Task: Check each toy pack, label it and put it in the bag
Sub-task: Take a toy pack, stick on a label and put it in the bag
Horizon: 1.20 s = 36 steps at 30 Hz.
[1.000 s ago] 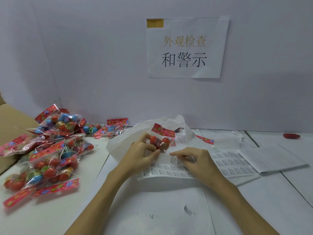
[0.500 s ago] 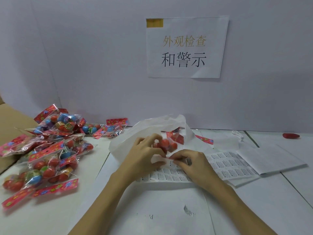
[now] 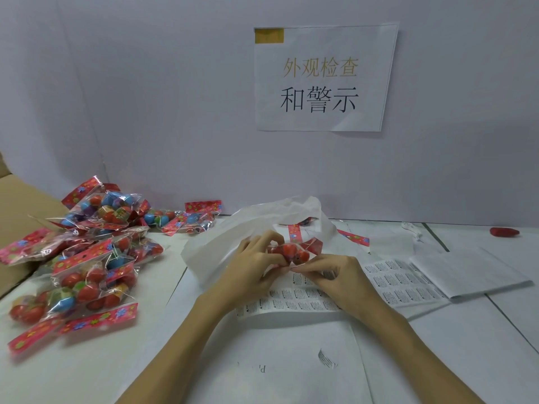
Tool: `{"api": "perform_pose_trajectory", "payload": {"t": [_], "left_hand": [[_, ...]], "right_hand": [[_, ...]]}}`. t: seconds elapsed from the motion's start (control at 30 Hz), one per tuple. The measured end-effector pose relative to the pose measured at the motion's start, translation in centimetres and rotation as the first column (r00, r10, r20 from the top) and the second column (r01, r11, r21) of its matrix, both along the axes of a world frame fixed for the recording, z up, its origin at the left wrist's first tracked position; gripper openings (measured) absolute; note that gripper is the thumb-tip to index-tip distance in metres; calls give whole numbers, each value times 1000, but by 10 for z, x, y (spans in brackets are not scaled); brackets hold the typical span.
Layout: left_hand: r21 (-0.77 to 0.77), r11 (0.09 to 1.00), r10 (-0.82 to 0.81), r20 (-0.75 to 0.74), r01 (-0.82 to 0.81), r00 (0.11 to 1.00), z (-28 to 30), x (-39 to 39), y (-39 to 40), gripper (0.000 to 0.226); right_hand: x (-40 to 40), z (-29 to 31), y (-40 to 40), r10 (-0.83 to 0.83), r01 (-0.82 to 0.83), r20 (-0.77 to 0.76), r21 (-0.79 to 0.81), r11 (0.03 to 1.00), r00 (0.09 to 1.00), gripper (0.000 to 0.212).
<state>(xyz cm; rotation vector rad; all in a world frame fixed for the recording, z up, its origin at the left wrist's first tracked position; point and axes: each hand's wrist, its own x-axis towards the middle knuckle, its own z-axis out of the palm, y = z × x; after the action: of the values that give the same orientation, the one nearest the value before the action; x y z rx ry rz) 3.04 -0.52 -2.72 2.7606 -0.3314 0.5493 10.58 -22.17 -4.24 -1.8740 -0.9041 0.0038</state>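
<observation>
Both hands, left [image 3: 256,265] and right [image 3: 329,272], pinch one clear cellophane toy pack of red balls [image 3: 293,252], held above the white label sheet [image 3: 306,298], just before the open white plastic bag [image 3: 233,237]. Risk: thin film may crease, so a label could bond crooked or wrinkled. The heap of unlabelled packs [image 3: 84,258] lies left on the table [image 3: 87,374], well apart; nothing blocks the bag mouth.

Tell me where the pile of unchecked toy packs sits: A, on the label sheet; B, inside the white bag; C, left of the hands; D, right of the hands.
C: the pile of toy packs lies left of the left hand, off the label sheet.
</observation>
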Motion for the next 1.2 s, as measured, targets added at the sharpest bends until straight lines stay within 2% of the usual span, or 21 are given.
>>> {"api": "perform_pose_trajectory", "payload": {"t": [0.13, 0.27, 0.6, 0.83, 1.2], "left_hand": [[-48, 999, 9, -41, -11, 999, -1, 1, 2, 20], [-86, 996, 8, -64, -14, 998, -1, 1, 3, 17], [-83, 996, 13, -84, -20, 996, -2, 3, 6, 18], [-81, 997, 12, -79, -19, 997, -4, 4, 9, 18], [-108, 994, 6, -89, -15, 996, -4, 4, 10, 16]], "right_hand": [[1, 0, -2, 6, -7, -2, -45, 999, 1000, 34], [0, 1, 0, 40, -40, -4, 11, 999, 999, 27], [2, -1, -1, 20, -18, 31, -53, 998, 999, 42], [0, -2, 0, 34, -34, 12, -19, 999, 999, 39], [-6, 1, 1, 37, -36, 17, -53, 998, 999, 32]]}}
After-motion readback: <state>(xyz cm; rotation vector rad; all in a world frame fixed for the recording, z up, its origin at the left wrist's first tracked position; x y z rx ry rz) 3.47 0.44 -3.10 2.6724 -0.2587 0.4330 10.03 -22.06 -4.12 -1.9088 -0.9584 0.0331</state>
